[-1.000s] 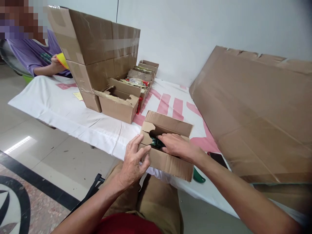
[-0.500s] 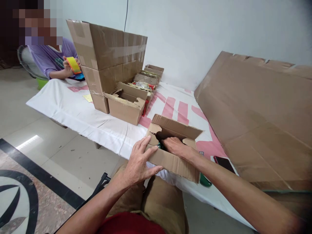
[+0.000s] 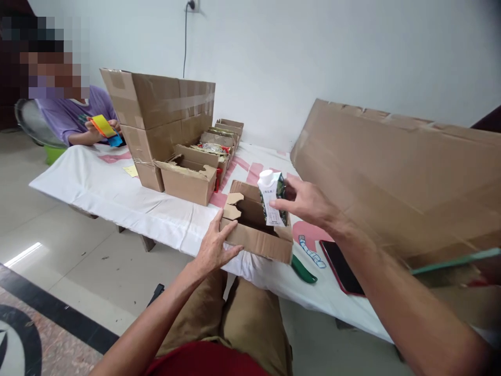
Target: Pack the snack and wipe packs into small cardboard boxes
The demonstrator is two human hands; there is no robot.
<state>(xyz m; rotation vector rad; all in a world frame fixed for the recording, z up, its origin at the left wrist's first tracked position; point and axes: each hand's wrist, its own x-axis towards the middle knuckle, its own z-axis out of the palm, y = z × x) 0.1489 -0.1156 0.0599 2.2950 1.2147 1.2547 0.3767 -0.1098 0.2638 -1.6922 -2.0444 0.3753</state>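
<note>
Print on the small white-and-green drink carton (image 3: 273, 201) is too small to read. The near wall of the open brown cardboard box (image 3: 256, 243) hides its contents. The flat brown cardboard sheet (image 3: 391, 172) runs off the right edge; the right forearm (image 3: 391, 303) covers part of the black phone (image 3: 342, 269).

small drink carton (image 3: 272, 202) with white cap, dark green print and a white label side, upright and lifted clear just above centre frame, over open brown cardboard box (image 3: 254, 243) below it, flaps raised, front wall facing down-frame.
</note>
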